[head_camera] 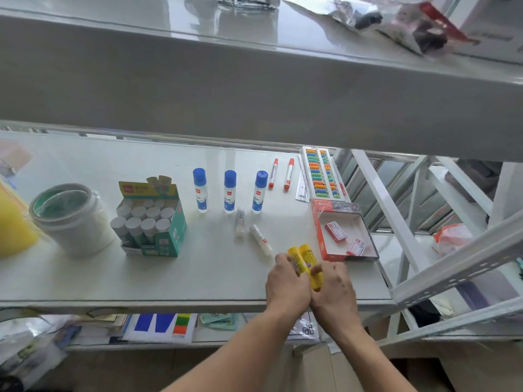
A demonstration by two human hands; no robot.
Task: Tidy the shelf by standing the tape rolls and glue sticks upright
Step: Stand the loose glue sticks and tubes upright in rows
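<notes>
Yellow plastic shows between both hands near the front right of the glossy white shelf (85, 273): two smooth, cylindrical yellow glue sticks (307, 254) lie side by side, touching. The left hand (287, 281) curls its fingers over the left stick, and the right hand (334, 288) wraps thumb and fingers round the right one. The hands hide the sticks' lower ends, so whether those ends rest on the shelf cannot be told.

Just behind the hands, two slim translucent glue sticks (260, 240) lie flat, their near ends splayed apart. Behind them, three blue-capped glue bottles (229, 191) stand upright in a row, their clear bodies showing whitish contents. To the left, an open green cardboard carton (169, 236) holds upright tubes with round grey-white caps packed in rows. Further left, a stack of tape rolls (70, 222), wrapped in cloudy film, sits with its hollow core facing up, next to a rounded yellow object (14, 222) cut by the picture's edge.

At the back right, two red-capped markers (288, 178) lie flat beside a long abacus (322, 174) with coloured beads. In front of the abacus, a shallow red cardboard box (318, 230) holds two small red-and-white packets (336, 232), close beside the yellow sticks.
</notes>
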